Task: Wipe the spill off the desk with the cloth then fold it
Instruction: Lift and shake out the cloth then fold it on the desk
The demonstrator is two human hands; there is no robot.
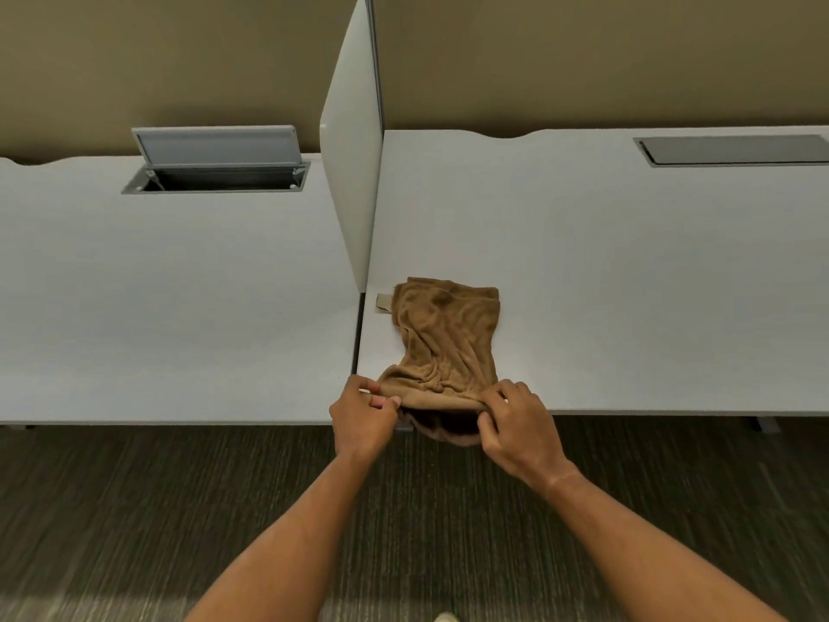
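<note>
We pinch the cloth (444, 338) at the desk's (628, 271) near edge, left hand (364, 417) and right hand (516, 424) each gripping one corner. Its long axis runs straight away from us, so we judge the fold goes forward, both hands equally near.

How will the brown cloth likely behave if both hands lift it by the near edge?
The cloth looks limp: it lies wrinkled, and part droops over the desk edge. It probably sags between left hand and right hand. Its napped surface suggests little slipping.

The cloth's (444, 343) near end hangs below the desk (628, 285) edge, partly hidden behind the hands.
</note>
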